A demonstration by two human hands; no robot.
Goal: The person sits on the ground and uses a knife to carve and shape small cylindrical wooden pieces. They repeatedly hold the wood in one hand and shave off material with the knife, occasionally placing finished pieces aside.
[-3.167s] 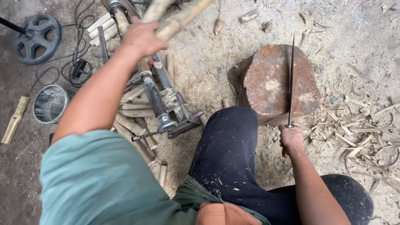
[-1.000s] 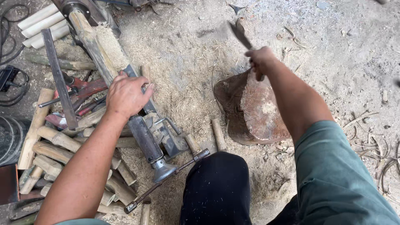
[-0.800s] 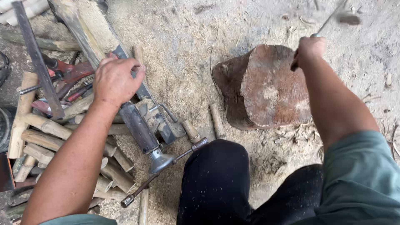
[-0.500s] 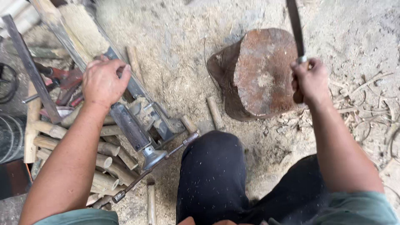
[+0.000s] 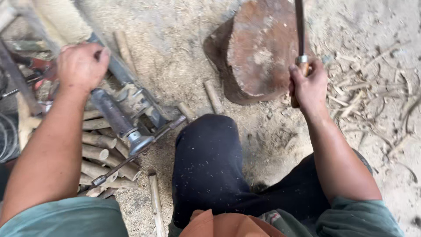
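Your right hand [image 5: 308,83] is clenched around the wooden handle of a long blade [image 5: 300,26], which stands up and away from your fist toward 12 o'clock, its dark metal crossing the right edge of the reddish chopping block [image 5: 256,50]. The block sits on the sawdust-strewn floor [image 5: 175,57], just beside your fist at about 10 o'clock from it, and ahead of your dark-trousered knee [image 5: 210,153].

Your left hand [image 5: 81,66] is curled, palm down, over the upper end of a metal vise [image 5: 120,112] at the far left; whether the fingers truly grip it or only rest on it I cannot tell. The vise runs from your hand toward 5 o'clock, ending in a flared collar with a thin crank rod [image 5: 136,153] through it.

Cut wooden sticks [image 5: 98,151] lie piled under and beside the vise, at 6 o'clock from your left hand. One short peg [image 5: 214,96] lies between vise and block. Shavings [image 5: 372,101] scatter at 3 o'clock from your right hand.
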